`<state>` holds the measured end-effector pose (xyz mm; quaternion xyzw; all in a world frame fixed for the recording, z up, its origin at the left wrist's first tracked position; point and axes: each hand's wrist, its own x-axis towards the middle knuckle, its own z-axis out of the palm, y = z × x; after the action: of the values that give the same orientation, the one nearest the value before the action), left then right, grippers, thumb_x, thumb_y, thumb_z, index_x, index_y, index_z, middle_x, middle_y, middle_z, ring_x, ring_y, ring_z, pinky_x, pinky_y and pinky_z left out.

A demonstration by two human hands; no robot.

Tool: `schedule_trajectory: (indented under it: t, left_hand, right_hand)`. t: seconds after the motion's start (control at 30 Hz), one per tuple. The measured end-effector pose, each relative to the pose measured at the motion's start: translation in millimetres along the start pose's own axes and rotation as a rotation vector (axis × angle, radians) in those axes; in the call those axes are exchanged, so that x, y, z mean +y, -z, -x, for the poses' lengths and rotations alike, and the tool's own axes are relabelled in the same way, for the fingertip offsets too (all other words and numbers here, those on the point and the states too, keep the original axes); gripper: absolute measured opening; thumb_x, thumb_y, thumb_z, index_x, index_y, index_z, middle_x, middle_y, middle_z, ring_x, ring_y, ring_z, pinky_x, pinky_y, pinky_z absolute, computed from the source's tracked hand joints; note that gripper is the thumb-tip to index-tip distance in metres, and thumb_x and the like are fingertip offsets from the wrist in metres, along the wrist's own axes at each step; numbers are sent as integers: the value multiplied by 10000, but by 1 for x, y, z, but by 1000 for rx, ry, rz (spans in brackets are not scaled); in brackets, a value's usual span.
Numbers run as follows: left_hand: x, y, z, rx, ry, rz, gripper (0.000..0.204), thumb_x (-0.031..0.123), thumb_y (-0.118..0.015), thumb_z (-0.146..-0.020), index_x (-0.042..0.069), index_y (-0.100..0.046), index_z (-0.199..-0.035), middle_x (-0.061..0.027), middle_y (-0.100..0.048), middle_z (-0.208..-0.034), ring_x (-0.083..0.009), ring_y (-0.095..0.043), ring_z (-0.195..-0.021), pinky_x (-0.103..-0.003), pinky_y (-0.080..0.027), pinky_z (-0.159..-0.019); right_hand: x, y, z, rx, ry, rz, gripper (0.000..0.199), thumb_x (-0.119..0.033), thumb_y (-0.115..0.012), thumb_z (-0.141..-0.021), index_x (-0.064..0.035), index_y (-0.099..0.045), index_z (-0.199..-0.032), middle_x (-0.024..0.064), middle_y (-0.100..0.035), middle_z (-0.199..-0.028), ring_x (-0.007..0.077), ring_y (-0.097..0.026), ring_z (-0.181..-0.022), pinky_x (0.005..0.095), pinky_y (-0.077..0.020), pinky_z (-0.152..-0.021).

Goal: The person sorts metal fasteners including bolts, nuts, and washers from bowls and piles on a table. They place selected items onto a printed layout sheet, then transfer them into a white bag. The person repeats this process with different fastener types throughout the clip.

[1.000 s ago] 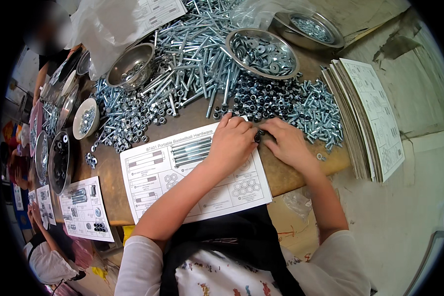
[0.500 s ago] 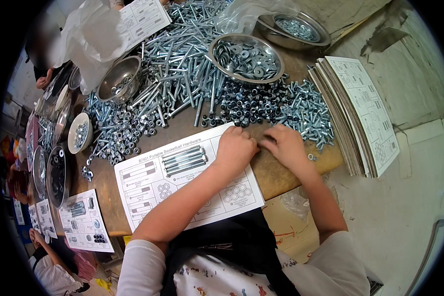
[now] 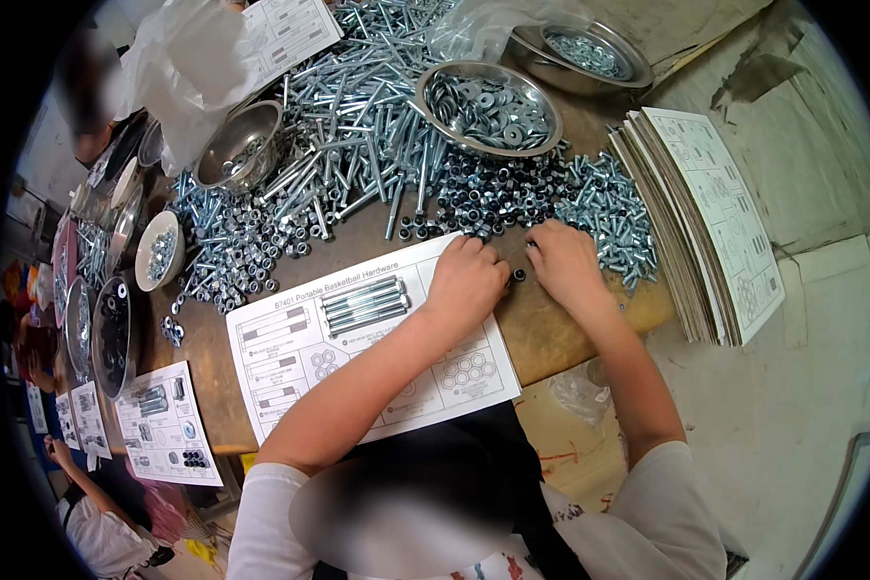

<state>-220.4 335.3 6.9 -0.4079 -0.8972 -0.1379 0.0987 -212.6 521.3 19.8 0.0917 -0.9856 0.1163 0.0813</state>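
My left hand (image 3: 466, 285) rests over the upper right corner of a printed hardware sheet (image 3: 295, 411), its fingers curled in; whatever they hold is hidden. Several long silver bolts (image 3: 365, 307) lie side by side in the sheet's top picture area. Just right of that hand, a single black nut (image 3: 519, 275) sits on the wooden table. My right hand (image 3: 565, 263) reaches to the front edge of a pile of black-topped nuts (image 3: 493, 198). Its thumb and fingers are pinched, with a dark nut partly showing at the tips.
Long bolts (image 3: 358, 126) heap at the back, silver nuts (image 3: 251, 251) left, short bolts (image 3: 614, 227) right. A steel bowl of washers (image 3: 488, 106) stands behind the nuts. A card stack (image 3: 710, 222) lies at the right edge. Other people work at the left (image 3: 101, 512).
My right hand has moved slightly up, away from my left hand, to the nut pile. A black nut now shows on the table between the hands.
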Motion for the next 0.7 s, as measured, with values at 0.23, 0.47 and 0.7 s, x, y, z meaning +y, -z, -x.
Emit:
schedule_trajectory:
  t: [0.23,0.47,0.7]
  left_hand:
    - [-6,-3,-7,-32,-68,64,153,261,-742,-738,125,-706,-798,-38,-666,-815,-206,-612,-879,-342,-451,-823]
    - [-5,-2,-7,-73,-40,53,151,244,-736,-752,120,-698,-828,-42,-656,-815,-221,-613,-873,-355,-455,-817]
    - [-3,52,20,49,-10,197,161,213,-738,-765,127,-694,-894,-50,-634,-815,-253,-606,-843,-381,-461,-797]
  right_hand:
    - [4,6,29,-91,79,-107,199,-100,-665,-807,-50,-676,-999,126,-641,-967,337,-650,-853,435,-522,-758]
    - [4,25,27,-47,-30,-145,289,-93,-690,-783,-62,-663,-1069,125,-637,-1028,339,-643,-898,432,-516,-800]
    - [11,19,29,-146,98,-211,233,-88,-679,-797,-43,-665,-1025,125,-646,-945,330,-640,-842,408,-511,-747]
